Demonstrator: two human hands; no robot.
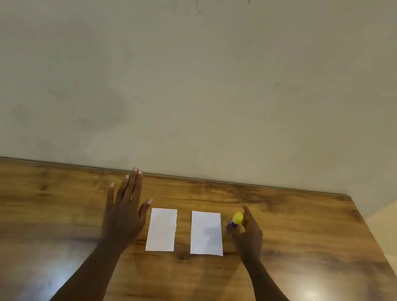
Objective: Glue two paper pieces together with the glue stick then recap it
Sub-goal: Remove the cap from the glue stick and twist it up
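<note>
Two white paper pieces lie side by side on the wooden table: the left paper (162,230) and the right paper (207,233), with a gap between them. A glue stick (236,221) with a yellow cap and blue body stands upright just right of the right paper. My right hand (249,236) is at the stick, thumb near its base and fingers spread behind and to its right; motion blur hides any firm contact. My left hand (123,212) lies flat, fingers extended, palm down just left of the left paper.
The wooden table (305,254) ends at a plain wall along its far edge. Its right edge runs diagonally at the right of the view, with a pale floor beyond it.
</note>
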